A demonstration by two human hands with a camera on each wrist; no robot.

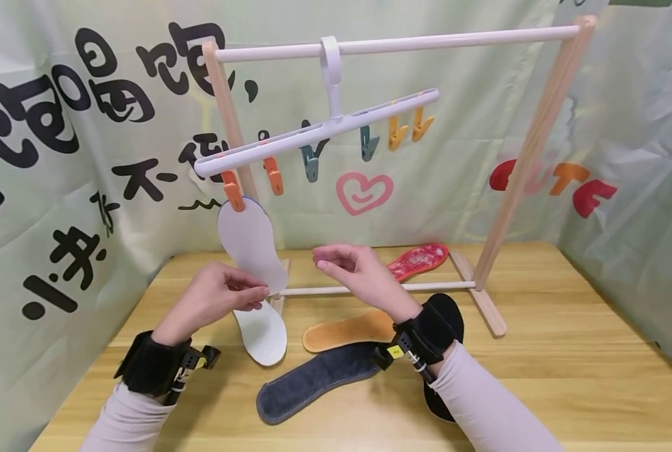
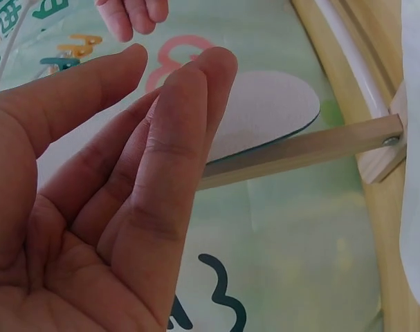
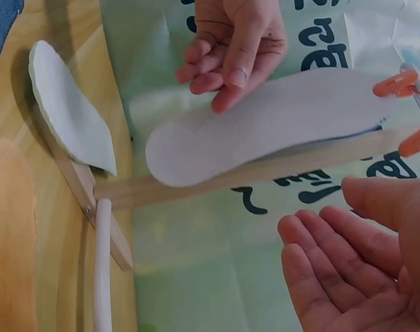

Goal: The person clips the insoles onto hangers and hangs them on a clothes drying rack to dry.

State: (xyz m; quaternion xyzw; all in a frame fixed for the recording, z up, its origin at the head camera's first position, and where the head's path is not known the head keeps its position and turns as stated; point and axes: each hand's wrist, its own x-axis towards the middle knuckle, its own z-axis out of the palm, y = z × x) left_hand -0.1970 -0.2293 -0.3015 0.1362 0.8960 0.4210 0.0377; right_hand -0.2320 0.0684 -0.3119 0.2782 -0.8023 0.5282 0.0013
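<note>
A white insole (image 1: 249, 238) hangs toe-up from an orange clip (image 1: 233, 191) at the left end of the white clip hanger (image 1: 308, 135). Beside its lower end is my left hand (image 1: 214, 295), thumb and fingers apart with nothing between them; it partly overlaps the insole in the right wrist view. My right hand (image 1: 361, 273) hovers to the right of the insole, fingers loosely bent and palm empty in the right wrist view. Another orange clip (image 1: 273, 176), teal clips (image 1: 310, 164) and yellow clips (image 1: 397, 133) hang along the hanger without insoles.
The hanger hooks over a wooden rack's top rail (image 1: 455, 41). On the table (image 1: 573, 376) lie a second white insole (image 1: 264, 333), an orange one (image 1: 341, 333), a dark grey one (image 1: 316, 383), a red one (image 1: 421, 258) and black material (image 1: 448, 311) partly behind my right wrist.
</note>
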